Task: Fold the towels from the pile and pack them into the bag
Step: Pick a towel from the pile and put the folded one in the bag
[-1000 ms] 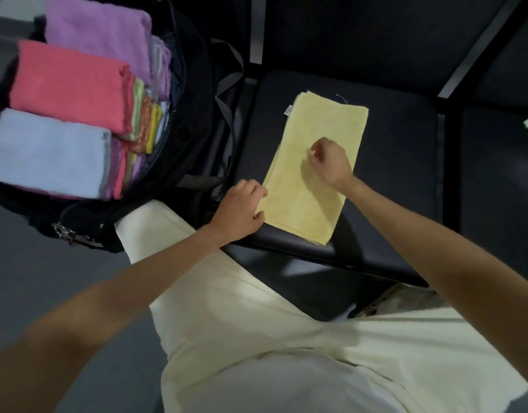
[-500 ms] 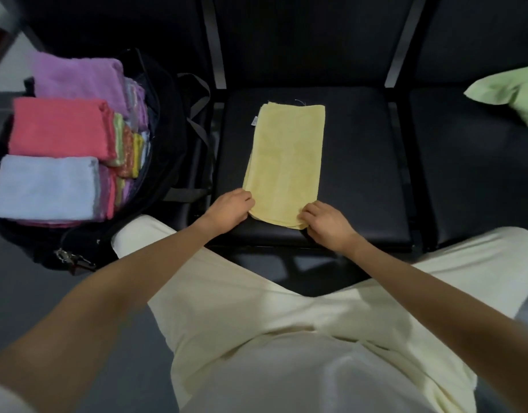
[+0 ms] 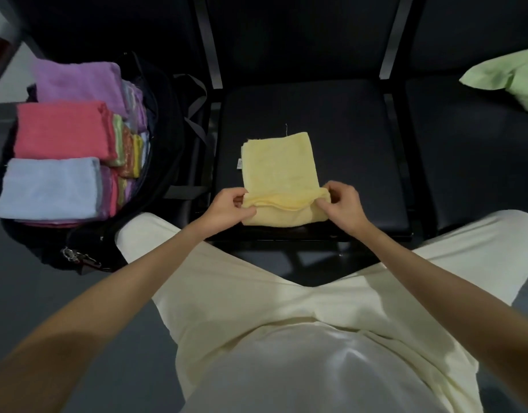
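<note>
Seat row: a run of black padded seats point(image 3: 361, 138) with dark metal frame bars between them fills the upper half of the view; the person sits facing the middle seat, knees in pale cream trousers point(image 3: 257, 299) at its front edge.
Bag: a black backpack point(image 3: 164, 120) stands open on the floor just beside the left edge of the middle seat, its straps hanging toward the seat and a metal clip at its near bottom corner.
Packed towels: folded towels fill the bag's opening. On top lie a purple towel point(image 3: 78, 81) at the far end, a red-pink towel point(image 3: 61, 129) in the middle and a light blue towel point(image 3: 48, 189) nearest; thin edges of green, orange, yellow and lilac ones show packed upright along their right side.
Yellow towel: a pale yellow towel point(image 3: 279, 168) lies on the middle seat, toward its front edge, folded into a narrow strip. Its near end is raised and doubled back over the rest, so a rounded fold faces the person. A small white tag shows at its left edge.
Green towel: a light green towel point(image 3: 507, 79) lies loose and crumpled on the right-hand seat, at that seat's far right, well apart from the yellow one.
Left hand: the left hand point(image 3: 227, 204) pinches the left corner of the raised end, thumb on top.
Right hand: the right hand point(image 3: 340, 204) pinches the right corner of the same end, fingers curled round the cloth.
</note>
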Demonstrator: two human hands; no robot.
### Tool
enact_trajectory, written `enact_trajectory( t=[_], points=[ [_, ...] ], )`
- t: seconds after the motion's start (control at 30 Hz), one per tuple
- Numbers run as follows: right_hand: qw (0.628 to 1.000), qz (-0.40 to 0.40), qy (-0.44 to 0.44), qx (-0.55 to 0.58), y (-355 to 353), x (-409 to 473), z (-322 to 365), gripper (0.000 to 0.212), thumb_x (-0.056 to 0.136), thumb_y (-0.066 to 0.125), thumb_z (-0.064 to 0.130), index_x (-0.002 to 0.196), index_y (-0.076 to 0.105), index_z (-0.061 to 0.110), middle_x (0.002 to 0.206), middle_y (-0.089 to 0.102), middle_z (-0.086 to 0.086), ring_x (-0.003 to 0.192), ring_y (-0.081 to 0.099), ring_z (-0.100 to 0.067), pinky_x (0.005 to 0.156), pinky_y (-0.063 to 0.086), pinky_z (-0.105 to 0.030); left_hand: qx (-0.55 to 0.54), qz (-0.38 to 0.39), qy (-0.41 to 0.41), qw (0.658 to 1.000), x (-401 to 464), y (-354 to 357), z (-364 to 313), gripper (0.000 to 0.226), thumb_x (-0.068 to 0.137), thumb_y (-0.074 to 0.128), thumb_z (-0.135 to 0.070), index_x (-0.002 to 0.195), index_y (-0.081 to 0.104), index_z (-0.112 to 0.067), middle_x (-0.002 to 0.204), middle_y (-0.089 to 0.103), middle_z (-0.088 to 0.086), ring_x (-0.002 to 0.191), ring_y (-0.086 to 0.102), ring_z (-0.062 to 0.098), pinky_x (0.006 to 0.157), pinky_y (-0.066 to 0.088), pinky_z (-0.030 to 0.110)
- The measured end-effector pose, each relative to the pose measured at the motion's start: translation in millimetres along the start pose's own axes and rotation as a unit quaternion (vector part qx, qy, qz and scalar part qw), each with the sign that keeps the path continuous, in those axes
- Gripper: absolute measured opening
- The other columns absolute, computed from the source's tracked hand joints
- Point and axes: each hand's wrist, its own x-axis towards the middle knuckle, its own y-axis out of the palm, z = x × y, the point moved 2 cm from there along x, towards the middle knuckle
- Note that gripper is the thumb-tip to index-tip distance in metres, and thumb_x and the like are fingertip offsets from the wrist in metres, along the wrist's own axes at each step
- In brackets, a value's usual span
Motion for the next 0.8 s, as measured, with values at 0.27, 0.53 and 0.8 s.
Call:
enact_trajectory(
  t=[0.27,0.53,0.8],
  points=[
    [0.986,-0.043,0.081,-0.137,21.9,50.0,-11.1,0.011,0.090,0.054,0.013,0.092,0.060,0.004,0.077,0.060,-0.004,0.069,0.056,-0.019,0.058,0.044,-0.029,-0.026,-0.157,-0.140,0.977,53.9,6.2,13.0,0.033,0.081,0.070,-0.012,0.111,0.058,-0.003,0.079,0.055,-0.005,0.084,0.058,0.013,0.078,0.051,0.026],
    [0.946,-0.055,-0.031,-0.319,23.5,45.2,-13.0,0.027,0.089,0.059,0.016,0.112,0.053,0.003,0.109,0.054,-0.015,0.100,0.049,-0.030,0.078,0.046,-0.037,0.264,-0.216,-0.026,0.940,50.9,14.9,15.8,0.032,0.087,0.063,-0.028,0.109,0.054,-0.007,0.108,0.059,0.010,0.101,0.054,0.025,0.083,0.047,0.037],
    [0.870,0.191,-0.230,-0.391,15.0,16.9,-34.5,0.065,0.084,0.058,0.028,0.143,0.039,0.009,0.151,0.035,-0.011,0.139,0.033,-0.025,0.113,0.025,-0.037,0.445,0.019,0.204,0.872,16.8,14.5,35.8,0.039,0.087,0.061,-0.033,0.120,0.066,-0.012,0.139,0.054,0.003,0.133,0.045,0.020,0.110,0.038,0.039]
  ],
)
